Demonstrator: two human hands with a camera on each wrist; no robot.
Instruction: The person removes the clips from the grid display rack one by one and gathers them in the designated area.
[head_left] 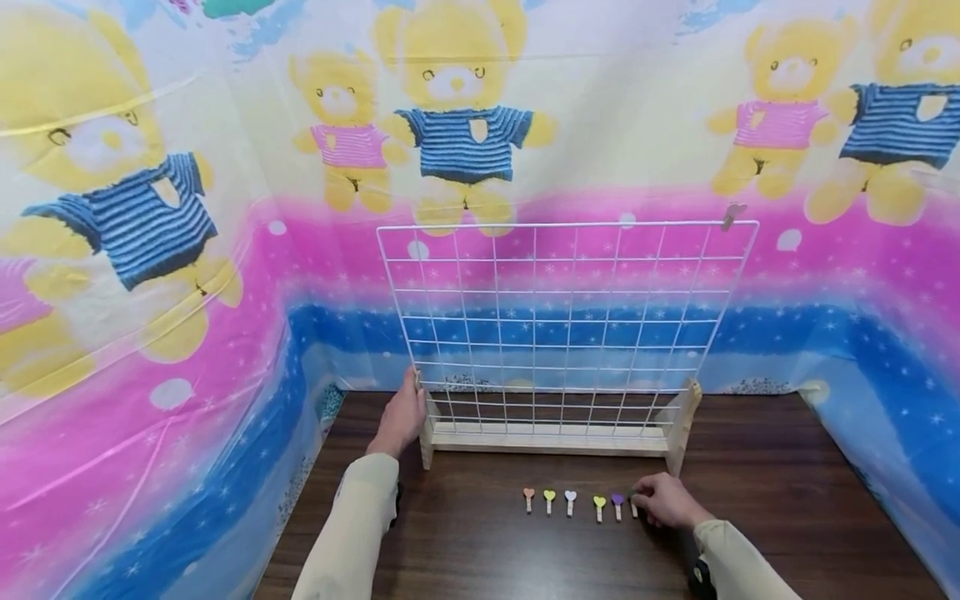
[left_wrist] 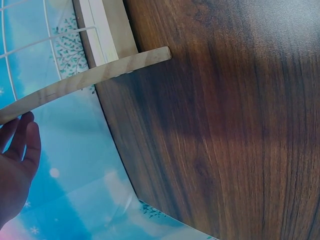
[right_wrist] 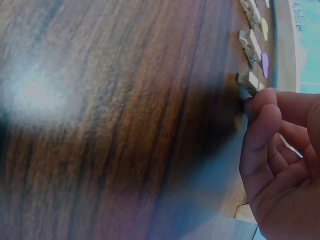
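My right hand [head_left: 667, 500] pinches a small wooden clothespin [head_left: 634, 507] between thumb and fingertips at the right end of a row on the table; fingers cover much of its top. In the right wrist view, the clothespin's wooden end [right_wrist: 246, 80] pokes out past the fingertips. Beside it lies a clothespin with a purple heart [head_left: 617, 500]. My left hand [head_left: 402, 414] is at the left wooden foot [head_left: 427, 433] of a white wire grid rack [head_left: 534, 321]. In the left wrist view its fairly straight fingers [left_wrist: 32, 142] touch the wood's edge.
Further left in the row lie clothespins with yellow hearts [head_left: 599, 504], a white heart [head_left: 571, 498] and an orange heart [head_left: 528, 496]. A brownish clip [head_left: 732, 217] sits on the grid's top right edge. A bear-print curtain [head_left: 600, 125] surrounds the dark wooden table [head_left: 480, 550].
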